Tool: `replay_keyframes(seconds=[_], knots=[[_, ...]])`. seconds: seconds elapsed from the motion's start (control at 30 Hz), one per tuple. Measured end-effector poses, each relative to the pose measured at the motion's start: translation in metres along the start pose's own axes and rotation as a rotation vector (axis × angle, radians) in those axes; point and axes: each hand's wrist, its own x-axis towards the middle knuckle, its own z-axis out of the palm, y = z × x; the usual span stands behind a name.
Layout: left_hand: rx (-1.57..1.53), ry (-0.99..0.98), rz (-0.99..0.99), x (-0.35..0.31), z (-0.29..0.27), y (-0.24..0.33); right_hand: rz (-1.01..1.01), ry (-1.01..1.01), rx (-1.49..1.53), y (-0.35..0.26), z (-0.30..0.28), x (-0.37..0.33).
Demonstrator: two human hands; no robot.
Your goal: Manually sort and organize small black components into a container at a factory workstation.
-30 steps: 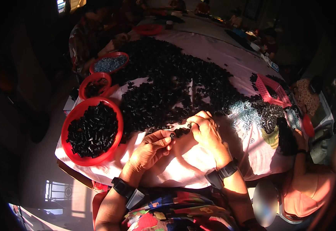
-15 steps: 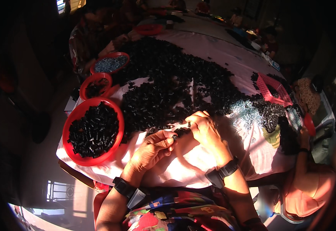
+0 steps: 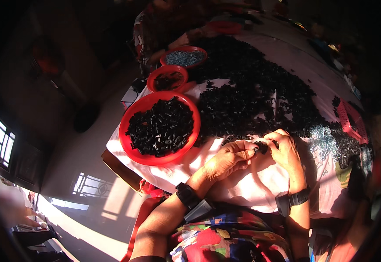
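Along the near side of the cloth (image 3: pixel 243 194), the left hand (image 3: pixel 225 163) pinches one small black piece (image 3: pixel 256 149); whether the right hand (image 3: pixel 285 151), fingertips together, holds another cannot be told. The view has swung toward nine o'clock, yet both hands keep their pose: handling continues unaltered. From them, one large red bowl (image 3: pixel 124 131) lies at nine, an uncountable black heap (image 3: pixel 243 105) at twelve, two smaller bowls (image 3: pixel 150 81) toward ten and eleven.

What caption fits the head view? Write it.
Hands over a pink tablecloth, the left pinching a small black part.
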Motion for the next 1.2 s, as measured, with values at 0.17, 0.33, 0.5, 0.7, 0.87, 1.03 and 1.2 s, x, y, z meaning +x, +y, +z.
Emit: replay_keyframes(seconds=[0.17, 0.33, 0.5, 0.7, 0.87, 1.03, 1.2], knots=[[-0.010, 0.008, 0.001, 0.000, -0.004, 0.000, -0.027, -0.035, 0.081, -0.009, 0.002, 0.001], [0.026, 0.020, 0.002, 0.001, 0.000, 0.001, -0.006, -0.076, 0.063, -0.013, -0.004, -0.001], [0.008, 0.015, 0.019, 0.002, -0.002, -0.001, -0.098, -0.039, -0.087, -0.012, 0.000, -0.001], [0.030, -0.002, 0.029, 0.001, 0.004, -0.003, 0.095, 0.000, 0.319, -0.021, -0.008, -0.004], [0.076, 0.093, 0.022, -0.008, 0.008, 0.005, 0.087, -0.067, 0.516, -0.048, 0.001, -0.008], [0.128, 0.057, 0.059, -0.004, 0.010, 0.004, 0.058, -0.015, 0.497, -0.047, -0.001, -0.011], [0.121, 0.077, 0.077, -0.004, 0.007, 0.003, -0.014, -0.033, 0.458, -0.042, 0.002, -0.012]])
